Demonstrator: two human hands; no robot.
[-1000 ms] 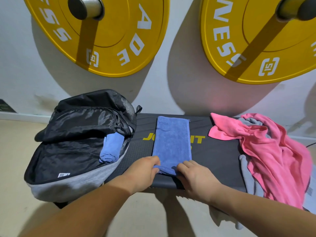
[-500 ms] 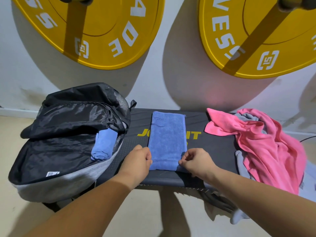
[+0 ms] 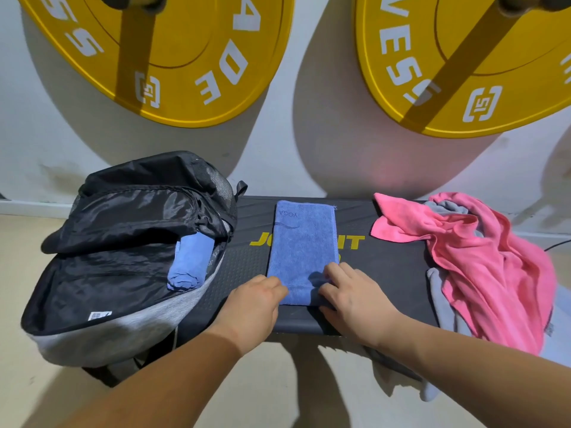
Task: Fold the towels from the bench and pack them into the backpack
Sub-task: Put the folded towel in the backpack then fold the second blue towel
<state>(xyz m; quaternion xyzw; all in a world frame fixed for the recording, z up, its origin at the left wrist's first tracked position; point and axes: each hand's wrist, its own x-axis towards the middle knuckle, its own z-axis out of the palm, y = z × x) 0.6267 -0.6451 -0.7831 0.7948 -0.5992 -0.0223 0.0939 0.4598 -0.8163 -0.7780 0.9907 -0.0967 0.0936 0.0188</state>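
Blue towel (image 3: 302,248) lies on black bench (image 3: 392,273) by white wall (image 3: 40,134), under yellow plates (image 3: 191,63)

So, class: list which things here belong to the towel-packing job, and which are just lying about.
Job: blue towel, flat on the bench; rolled towel in the backpack; pink towel and grey towel, heaped unfolded at the bench's right end.
Lying about: left yellow plate; right yellow plate, both behind the bench.

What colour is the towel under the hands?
Blue; the towel shows best in the head view.
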